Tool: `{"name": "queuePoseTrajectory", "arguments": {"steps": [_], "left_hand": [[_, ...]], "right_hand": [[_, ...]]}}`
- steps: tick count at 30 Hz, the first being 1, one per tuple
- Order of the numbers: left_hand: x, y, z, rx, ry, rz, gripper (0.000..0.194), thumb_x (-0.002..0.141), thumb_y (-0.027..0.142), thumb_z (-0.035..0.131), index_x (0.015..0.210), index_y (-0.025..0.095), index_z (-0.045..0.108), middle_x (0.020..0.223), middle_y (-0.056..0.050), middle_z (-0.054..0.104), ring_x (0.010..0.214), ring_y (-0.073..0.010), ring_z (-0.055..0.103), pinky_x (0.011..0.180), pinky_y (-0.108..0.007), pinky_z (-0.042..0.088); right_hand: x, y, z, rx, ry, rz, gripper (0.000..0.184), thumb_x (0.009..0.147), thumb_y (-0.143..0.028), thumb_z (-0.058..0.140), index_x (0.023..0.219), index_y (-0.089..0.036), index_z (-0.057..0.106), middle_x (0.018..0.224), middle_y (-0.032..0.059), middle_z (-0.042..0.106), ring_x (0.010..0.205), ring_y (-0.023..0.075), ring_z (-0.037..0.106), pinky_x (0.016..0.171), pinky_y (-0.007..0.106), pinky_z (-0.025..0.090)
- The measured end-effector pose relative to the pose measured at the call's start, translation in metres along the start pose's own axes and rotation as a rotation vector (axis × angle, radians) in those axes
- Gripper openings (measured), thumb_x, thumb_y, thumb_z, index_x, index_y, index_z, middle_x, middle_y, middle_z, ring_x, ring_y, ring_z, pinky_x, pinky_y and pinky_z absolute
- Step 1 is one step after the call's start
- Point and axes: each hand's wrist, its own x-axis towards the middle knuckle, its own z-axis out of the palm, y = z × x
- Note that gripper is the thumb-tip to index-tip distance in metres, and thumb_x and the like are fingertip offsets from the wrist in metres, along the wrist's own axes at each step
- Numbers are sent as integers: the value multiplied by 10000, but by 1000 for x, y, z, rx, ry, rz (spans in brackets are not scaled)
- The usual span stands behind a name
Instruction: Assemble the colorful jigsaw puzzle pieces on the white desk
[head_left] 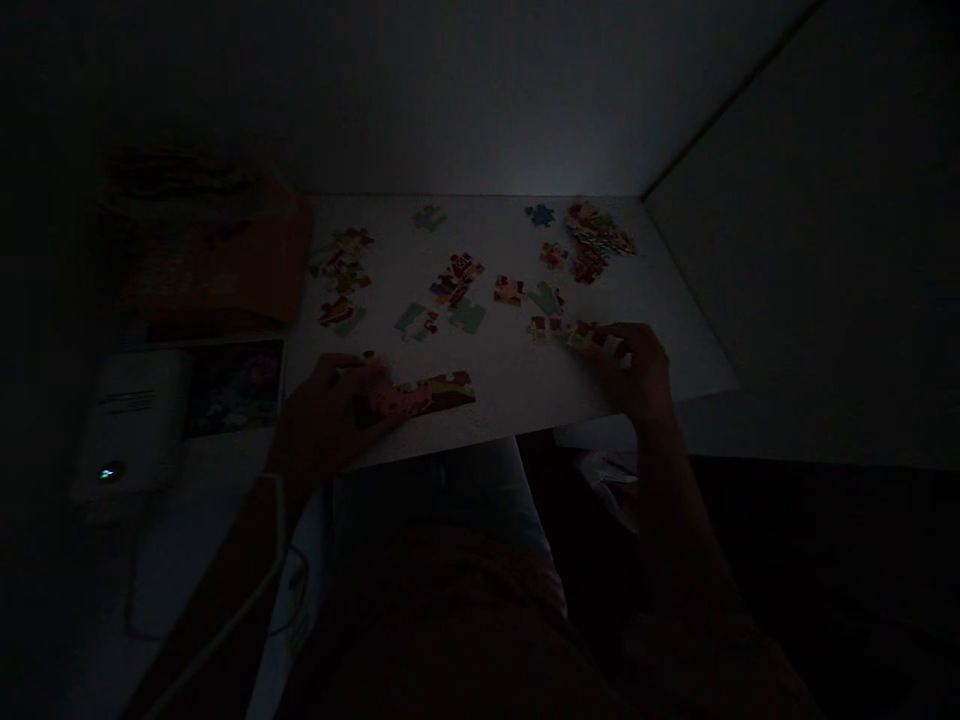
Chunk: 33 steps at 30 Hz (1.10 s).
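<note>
The scene is very dark. A white board (517, 380) lies in front of me with several loose jigsaw pieces scattered on it. My left hand (330, 410) rests at the board's near edge, its fingers on a joined strip of pieces (427, 392). My right hand (634, 365) is further right, with its fingers pinched on a small puzzle piece (596, 340) next to another small cluster (546, 328).
A heap of pieces (596, 238) lies at the board's far right corner. An orange box (217, 265) stands to the left, with a dark picture card (234, 385) and a white device with a lit dot (127, 430) below it. Walls close in behind and to the right.
</note>
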Motion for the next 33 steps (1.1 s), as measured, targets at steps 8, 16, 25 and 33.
{"name": "queuePoseTrajectory", "arguments": {"steps": [8, 16, 25, 33], "left_hand": [[-2, 7, 1, -45, -70, -104, 642, 1046, 705, 792, 1487, 242, 733, 1451, -146, 672, 1103, -309, 785, 904, -450, 664], [-2, 11, -2, -133, -129, -150, 658, 1040, 729, 798, 1513, 283, 697, 1530, -125, 662, 1192, -303, 758, 1012, -443, 627], [-2, 14, -7, -153, -181, -157, 616, 1040, 689, 821, 1493, 304, 662, 1545, -123, 655, 1254, -304, 749, 1025, -448, 634], [-1, 16, -11, -151, -190, -145, 602, 1078, 707, 760, 1480, 267, 676, 1552, -120, 659, 1249, -314, 732, 991, -458, 618]], "right_hand": [[16, 11, 13, -99, 41, 90, 417, 1020, -705, 728, 1018, -297, 816, 1140, 153, 826, 986, 366, 786, 969, 637, 636], [81, -93, 97, 122, -140, -185, 379, 1041, -621, 756, 1164, -270, 830, 1209, 118, 806, 830, 239, 748, 860, 471, 639], [192, -228, 252, 20, -352, -49, 596, 953, -508, 911, 1425, -172, 770, 1545, 232, 676, 1303, 389, 753, 1174, 570, 606], [212, -235, 263, -8, -410, -61, 399, 932, -458, 933, 1202, -184, 826, 1443, 227, 730, 1269, 370, 750, 1140, 523, 602]]}}
